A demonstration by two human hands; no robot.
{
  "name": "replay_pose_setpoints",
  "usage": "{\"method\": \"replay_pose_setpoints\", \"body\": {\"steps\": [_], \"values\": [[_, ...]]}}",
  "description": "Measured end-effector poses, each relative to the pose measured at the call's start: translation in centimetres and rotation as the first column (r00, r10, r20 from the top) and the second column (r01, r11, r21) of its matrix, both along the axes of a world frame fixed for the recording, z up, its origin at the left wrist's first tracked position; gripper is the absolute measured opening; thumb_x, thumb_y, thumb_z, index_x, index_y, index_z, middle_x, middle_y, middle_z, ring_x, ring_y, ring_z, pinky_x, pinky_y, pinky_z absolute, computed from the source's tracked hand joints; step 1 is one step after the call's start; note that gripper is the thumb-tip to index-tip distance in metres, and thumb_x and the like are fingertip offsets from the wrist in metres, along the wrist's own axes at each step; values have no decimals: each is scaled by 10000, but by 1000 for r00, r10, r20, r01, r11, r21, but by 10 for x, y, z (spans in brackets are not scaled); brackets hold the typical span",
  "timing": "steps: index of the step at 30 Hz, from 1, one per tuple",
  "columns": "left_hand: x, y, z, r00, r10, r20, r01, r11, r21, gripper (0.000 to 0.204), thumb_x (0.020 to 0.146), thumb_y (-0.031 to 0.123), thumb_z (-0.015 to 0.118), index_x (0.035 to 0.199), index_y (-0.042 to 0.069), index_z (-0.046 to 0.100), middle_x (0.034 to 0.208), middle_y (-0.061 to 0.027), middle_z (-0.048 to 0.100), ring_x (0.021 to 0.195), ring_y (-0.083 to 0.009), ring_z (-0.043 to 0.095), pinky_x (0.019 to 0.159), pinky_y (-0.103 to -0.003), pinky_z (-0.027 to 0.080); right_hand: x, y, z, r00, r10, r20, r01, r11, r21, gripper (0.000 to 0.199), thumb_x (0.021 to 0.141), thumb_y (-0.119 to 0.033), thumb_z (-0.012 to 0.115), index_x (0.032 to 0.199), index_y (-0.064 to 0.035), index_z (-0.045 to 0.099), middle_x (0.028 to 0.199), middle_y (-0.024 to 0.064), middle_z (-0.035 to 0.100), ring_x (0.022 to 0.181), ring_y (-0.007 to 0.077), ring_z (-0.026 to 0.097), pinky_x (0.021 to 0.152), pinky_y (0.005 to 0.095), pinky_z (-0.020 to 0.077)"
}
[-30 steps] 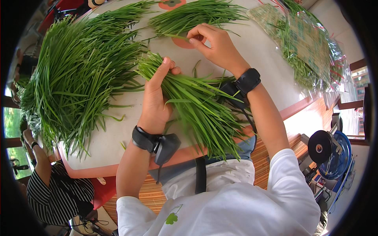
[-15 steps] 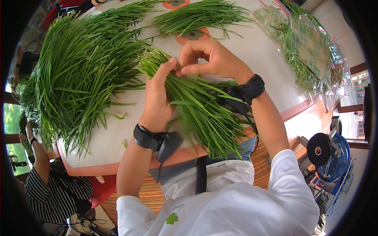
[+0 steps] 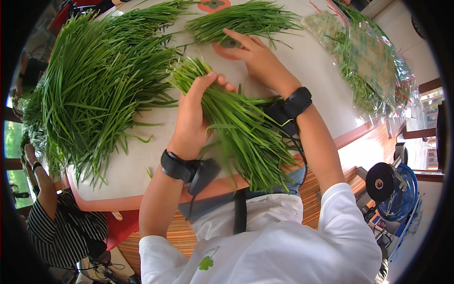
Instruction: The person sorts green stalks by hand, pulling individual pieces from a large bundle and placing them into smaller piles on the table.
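My left hand grips a bundle of long green chives near its cut ends; the leaves fan out toward my body over the table edge. My right hand reaches across the white table, fingers stretched flat beside a smaller pile of chives at the far side, holding nothing that I can see. A very large heap of loose chives covers the table's left half. Both wrists carry black bands.
A clear plastic bag with more greens lies at the far right of the table. A person in a striped top sits at the lower left. A blue machine with a black disc stands on the floor at the right.
My right hand has left the bundle's top, where it met my left hand, and stretched out to the far pile. My left hand keeps its grip on the bundle.
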State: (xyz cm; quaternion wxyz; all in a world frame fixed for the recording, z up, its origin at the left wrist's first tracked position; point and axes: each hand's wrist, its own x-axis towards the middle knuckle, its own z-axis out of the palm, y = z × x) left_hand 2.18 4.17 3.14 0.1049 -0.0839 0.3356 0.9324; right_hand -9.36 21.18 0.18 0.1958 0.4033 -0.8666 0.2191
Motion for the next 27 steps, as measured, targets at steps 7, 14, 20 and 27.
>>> {"method": "replay_pose_setpoints", "body": {"steps": [7, 14, 20, 27], "values": [[1, 3, -4, 999, -19, -34, 18, 1000, -16, 127, 926, 240, 582, 919, 140, 505, 832, 32, 511, 781, -126, 535, 838, -310, 468, 1, -5, 0, 999, -28, -41, 31, 997, 76, 530, 728, 92, 566, 1205, -136, 602, 1304, 7, 552, 1108, 268, 511, 926, 371, 455], [0, 3, -5, 1000, 25, 18, -25, 999, -21, 157, 921, 266, 612, 883, 135, 534, 818, 23, 532, 804, -155, 551, 762, -311, 486, 12, -2, 32, 950, 278, 142, -165, 833, -527, 229, 826, 27, 631, 1029, -78, 653, 1078, 26, 648, 923, 155, 623, 776, 284, 511], [-2, 2, -11, 996, 88, 9, -88, 996, -18, 170, 897, 187, 643, 968, 72, 540, 834, -41, 568, 747, -156, 586, 620, -300, 524, 35, -10, 51, 560, 679, 475, -31, 590, -807, 83, 848, 33, 637, 912, -18, 619, 948, 49, 639, 863, 137, 649, 720, 265, 537], [-4, -4, -15, 998, 56, 10, -54, 993, -109, 222, 916, 294, 615, 972, 80, 596, 839, -23, 580, 733, -138, 583, 622, -270, 511, 31, -14, 37, 552, 618, 560, -262, 766, -586, 56, 866, -4, 636, 918, 5, 653, 1071, 104, 640, 779, 146, 638, 728, 281, 521]]}}
